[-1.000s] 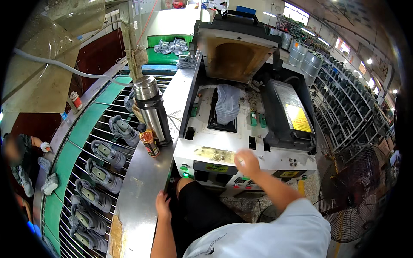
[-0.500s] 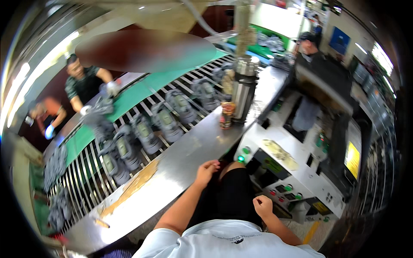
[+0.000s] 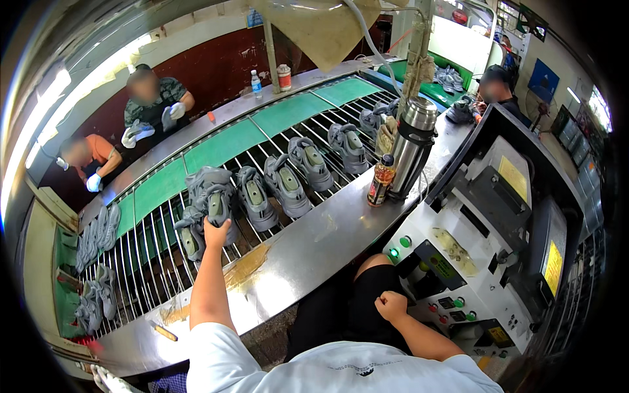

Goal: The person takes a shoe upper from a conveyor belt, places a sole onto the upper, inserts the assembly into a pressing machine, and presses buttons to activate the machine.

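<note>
My left hand (image 3: 217,230) reaches over the metal ledge and grips the heel of a grey shoe (image 3: 219,204), its fingers partly hidden by the shoe. That shoe is in a tight cluster with other grey shoes, one of them (image 3: 190,241) beside my wrist. To the right, a row of grey shoes (image 3: 285,185) lies on the roller conveyor (image 3: 151,262), heels toward me. My right hand (image 3: 392,306) is closed in a fist above my thigh, near the white machine, with nothing showing in it.
A steel flask (image 3: 413,147) and a dark drink bottle (image 3: 381,181) stand on the metal ledge (image 3: 308,249). The white machine (image 3: 452,262) with buttons is at my right. A yellow-handled tool (image 3: 165,333) lies near left. Two people (image 3: 154,105) work across the conveyor, another (image 3: 496,95) far right.
My left hand has moved from above my lap out to the left and taken hold of a grey shoe. My right hand stays closed. The person across now holds grey pieces upright, farther back.
</note>
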Demonstrator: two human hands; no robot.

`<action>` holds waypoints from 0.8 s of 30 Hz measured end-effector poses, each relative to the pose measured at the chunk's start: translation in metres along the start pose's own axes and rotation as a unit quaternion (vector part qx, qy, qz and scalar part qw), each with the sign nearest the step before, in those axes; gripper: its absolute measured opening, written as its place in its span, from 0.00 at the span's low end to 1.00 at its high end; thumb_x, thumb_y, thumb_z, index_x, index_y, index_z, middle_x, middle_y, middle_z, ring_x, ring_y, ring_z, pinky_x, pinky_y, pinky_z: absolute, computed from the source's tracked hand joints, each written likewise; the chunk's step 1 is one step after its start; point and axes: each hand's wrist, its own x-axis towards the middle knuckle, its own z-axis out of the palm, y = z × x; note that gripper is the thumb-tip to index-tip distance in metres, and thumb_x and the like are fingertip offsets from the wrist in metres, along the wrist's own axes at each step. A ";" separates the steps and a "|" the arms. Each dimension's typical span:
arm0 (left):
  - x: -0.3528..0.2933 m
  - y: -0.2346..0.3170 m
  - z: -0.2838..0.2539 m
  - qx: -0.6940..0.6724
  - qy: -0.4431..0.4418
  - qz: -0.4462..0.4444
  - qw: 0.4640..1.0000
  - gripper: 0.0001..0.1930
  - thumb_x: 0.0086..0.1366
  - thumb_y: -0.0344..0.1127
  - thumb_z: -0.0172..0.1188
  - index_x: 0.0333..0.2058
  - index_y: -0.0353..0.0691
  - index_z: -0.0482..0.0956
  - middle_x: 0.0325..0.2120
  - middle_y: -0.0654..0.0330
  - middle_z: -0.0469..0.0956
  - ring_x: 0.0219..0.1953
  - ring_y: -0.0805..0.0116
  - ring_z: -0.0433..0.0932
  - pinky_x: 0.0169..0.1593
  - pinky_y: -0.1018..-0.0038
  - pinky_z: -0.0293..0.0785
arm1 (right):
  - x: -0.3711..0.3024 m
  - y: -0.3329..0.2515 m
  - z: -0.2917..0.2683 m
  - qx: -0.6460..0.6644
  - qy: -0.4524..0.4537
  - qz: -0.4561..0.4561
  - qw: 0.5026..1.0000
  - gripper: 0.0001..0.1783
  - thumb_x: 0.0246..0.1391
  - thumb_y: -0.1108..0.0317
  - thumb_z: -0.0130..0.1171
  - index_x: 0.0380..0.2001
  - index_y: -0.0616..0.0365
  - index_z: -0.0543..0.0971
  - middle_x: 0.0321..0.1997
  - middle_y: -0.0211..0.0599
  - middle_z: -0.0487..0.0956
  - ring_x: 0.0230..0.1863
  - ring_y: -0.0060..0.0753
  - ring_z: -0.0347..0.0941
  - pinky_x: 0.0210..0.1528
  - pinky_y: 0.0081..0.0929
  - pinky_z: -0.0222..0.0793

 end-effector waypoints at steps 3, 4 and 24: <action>0.015 -0.004 0.012 -0.080 0.041 -0.018 0.996 0.41 0.46 0.44 0.70 0.57 0.30 0.65 0.51 0.43 0.73 0.53 0.51 0.73 0.56 0.66 0.66 | 0.001 -0.002 -0.002 0.011 0.004 -0.002 1.000 0.12 0.36 0.70 0.62 0.11 0.56 0.69 0.13 0.39 0.68 0.15 0.43 0.66 0.18 0.35 0.60; 0.016 -0.006 0.014 -0.104 0.062 -0.019 0.992 0.37 0.48 0.42 0.68 0.55 0.30 0.68 0.48 0.44 0.75 0.50 0.52 0.75 0.53 0.67 0.68 | 0.001 -0.003 0.000 0.021 0.007 -0.004 1.000 0.12 0.36 0.70 0.62 0.10 0.56 0.69 0.13 0.39 0.67 0.15 0.43 0.66 0.18 0.35 0.60; -0.063 0.040 -0.020 0.100 0.269 0.136 0.948 0.32 0.48 0.40 0.71 0.51 0.34 0.72 0.50 0.48 0.70 0.55 0.48 0.66 0.61 0.58 0.59 | 0.006 -0.001 0.011 0.044 0.003 -0.002 0.999 0.13 0.37 0.73 0.61 0.10 0.60 0.68 0.12 0.42 0.66 0.14 0.44 0.64 0.17 0.34 0.57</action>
